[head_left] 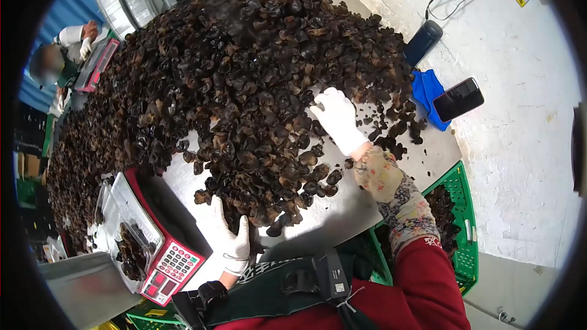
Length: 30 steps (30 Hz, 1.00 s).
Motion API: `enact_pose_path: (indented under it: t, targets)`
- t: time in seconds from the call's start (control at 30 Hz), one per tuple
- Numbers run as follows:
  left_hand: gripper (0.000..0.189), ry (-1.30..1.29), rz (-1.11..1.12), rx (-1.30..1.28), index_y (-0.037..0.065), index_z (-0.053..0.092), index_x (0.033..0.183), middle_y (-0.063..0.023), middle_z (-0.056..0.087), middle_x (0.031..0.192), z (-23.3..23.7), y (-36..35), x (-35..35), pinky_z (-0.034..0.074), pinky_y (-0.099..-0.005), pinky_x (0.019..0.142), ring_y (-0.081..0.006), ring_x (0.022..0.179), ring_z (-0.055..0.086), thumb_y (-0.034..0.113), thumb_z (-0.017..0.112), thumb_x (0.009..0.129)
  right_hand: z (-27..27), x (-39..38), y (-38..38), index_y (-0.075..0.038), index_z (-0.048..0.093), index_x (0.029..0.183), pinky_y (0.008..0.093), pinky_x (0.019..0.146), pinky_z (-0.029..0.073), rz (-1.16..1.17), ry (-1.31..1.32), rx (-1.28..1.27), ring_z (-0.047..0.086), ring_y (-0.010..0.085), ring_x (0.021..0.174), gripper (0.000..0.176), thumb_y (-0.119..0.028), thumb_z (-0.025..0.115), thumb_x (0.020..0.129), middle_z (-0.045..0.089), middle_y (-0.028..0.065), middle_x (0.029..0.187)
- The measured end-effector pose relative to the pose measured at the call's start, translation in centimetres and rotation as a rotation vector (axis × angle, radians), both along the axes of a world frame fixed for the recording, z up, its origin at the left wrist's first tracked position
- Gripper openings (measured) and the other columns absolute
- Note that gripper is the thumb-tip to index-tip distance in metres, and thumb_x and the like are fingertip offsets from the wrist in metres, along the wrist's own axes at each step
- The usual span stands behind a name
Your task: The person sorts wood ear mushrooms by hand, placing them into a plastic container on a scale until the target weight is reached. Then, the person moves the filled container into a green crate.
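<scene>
A large heap of dark brown wood ear mushrooms (244,85) covers the metal table. My left hand (231,241), in a white glove, rests at the near edge of the heap. Its thumb and fingers are apart, touching the mushrooms beside it. My right hand (336,117), also white-gloved, lies against the right side of the heap with fingers apart and nothing visible in them. To the left of my left hand stands a red digital scale (171,269), bearing a clear plastic tray (125,198) with some mushrooms in it.
Green crates (466,232) with mushrooms stand below the table's near right edge. A phone (458,99), blue cloth (426,88) and dark bottle (423,43) lie along the right wall. Clear plastic trays (131,0) are stacked at the back. Another person (67,64) works beside a second scale (101,64).
</scene>
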<state>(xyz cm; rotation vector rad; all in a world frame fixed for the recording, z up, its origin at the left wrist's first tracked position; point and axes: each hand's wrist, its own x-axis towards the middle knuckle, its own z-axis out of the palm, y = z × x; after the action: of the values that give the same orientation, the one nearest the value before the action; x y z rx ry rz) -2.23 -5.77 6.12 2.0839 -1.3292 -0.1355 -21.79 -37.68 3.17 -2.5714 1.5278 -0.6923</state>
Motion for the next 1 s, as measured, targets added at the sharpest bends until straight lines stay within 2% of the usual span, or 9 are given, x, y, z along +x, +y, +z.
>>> enact_pose_path:
  t: [0.13,0.2,0.33,0.43,0.53,0.63,0.73,0.8,1.0]
  targets:
    - [0.075,0.003,0.001,0.003,0.001,0.04,0.144,-0.0182,0.046,0.143,-0.1,-0.1,-0.1,0.028,-0.0453,0.112,-0.0378,0.13,0.04,0.009,0.071,0.076,0.2,2.2,-0.2,-0.01,0.066,0.092,0.0368,0.077,0.051,-0.093,0.208,-0.011,0.06,0.0247,0.092,0.024,-0.032,0.068,0.082,0.059,0.0082,0.094]
    - [0.074,-0.003,-0.009,-0.005,0.001,0.04,0.144,-0.018,0.046,0.143,-0.4,0.0,0.0,0.028,-0.0454,0.112,-0.0373,0.13,0.04,0.009,0.071,0.077,-0.8,2.5,-0.1,-0.012,0.066,0.086,0.0364,0.074,0.052,-0.101,0.24,-0.109,0.061,0.0231,0.087,0.011,-0.017,0.057,0.083,0.06,0.0068,0.089]
    - [0.072,0.014,-0.038,0.031,-0.001,0.034,0.147,-0.0206,0.036,0.151,-0.5,0.4,0.1,0.021,-0.0429,0.116,-0.0345,0.14,0.033,0.008,0.067,0.084,-1.8,-1.4,1.4,-0.013,0.064,0.08,0.0352,0.063,0.052,-0.208,0.358,-0.127,0.062,0.0219,0.079,0.008,-0.015,0.057,0.079,0.06,0.0058,0.084]
    - [0.071,0.041,-0.039,0.011,-0.001,0.034,0.147,-0.0208,0.036,0.151,-1.1,0.5,0.3,0.021,-0.0431,0.116,-0.035,0.139,0.034,0.007,0.066,0.084,-1.3,-7.1,4.0,-0.01,0.06,0.077,0.0374,0.067,0.051,-0.219,0.181,-0.095,0.06,0.0278,0.079,0.004,-0.011,0.061,0.074,0.057,0.0087,0.081]
    - [0.07,0.079,-0.04,-0.013,0.0,0.037,0.145,-0.0201,0.038,0.149,-1.2,0.4,0.4,0.022,-0.0441,0.116,-0.0357,0.138,0.034,0.008,0.067,0.082,-0.4,-9.6,5.1,-0.01,0.065,0.085,0.0379,0.07,0.05,-0.172,-0.15,-0.1,0.061,0.0291,0.083,0.009,-0.006,0.064,0.077,0.062,0.0092,0.089]
    - [0.069,0.107,-0.056,-0.05,0.002,0.043,0.143,-0.0189,0.045,0.145,-1.2,0.1,0.5,0.025,-0.0468,0.114,-0.0384,0.135,0.038,0.01,0.068,0.079,0.8,-9.7,2.8,-0.018,0.067,0.095,0.0414,0.073,0.052,-0.372,-0.173,0.059,0.062,0.0281,0.09,0.012,-0.017,0.061,0.084,0.062,0.0066,0.1]
    - [0.068,0.061,-0.062,-0.072,0.002,0.044,0.142,-0.02,0.045,0.144,-1.3,0.2,0.6,0.028,-0.0477,0.112,-0.0394,0.134,0.041,0.01,0.068,0.079,0.8,-9.8,-1.3,-0.016,0.067,0.105,0.0404,0.074,0.052,-0.278,-0.243,-0.063,0.061,0.0286,0.087,0.024,-0.009,0.057,0.085,0.06,0.0076,0.098]
    - [0.068,0.033,-0.062,-0.06,0.002,0.044,0.142,-0.0201,0.045,0.145,-1.2,0.2,0.5,0.028,-0.0477,0.113,-0.0392,0.134,0.04,0.01,0.069,0.079,-0.5,-10.3,-3.8,-0.018,0.065,0.114,0.0377,0.078,0.052,-0.236,-0.031,-0.143,0.058,0.028,0.095,0.034,-0.005,0.058,0.083,0.058,0.0082,0.107]
    - [0.067,-0.021,-0.041,-0.014,0.001,0.044,0.142,-0.0201,0.044,0.145,-0.8,0.3,0.3,0.027,-0.0475,0.113,-0.0391,0.134,0.04,0.009,0.069,0.079,-5.3,-10.8,-8.8,-0.009,0.059,0.085,0.0298,0.063,0.047,-0.059,-0.38,-0.004,0.059,0.018,0.082,0.002,-0.01,0.058,0.086,0.058,0.0056,0.089]
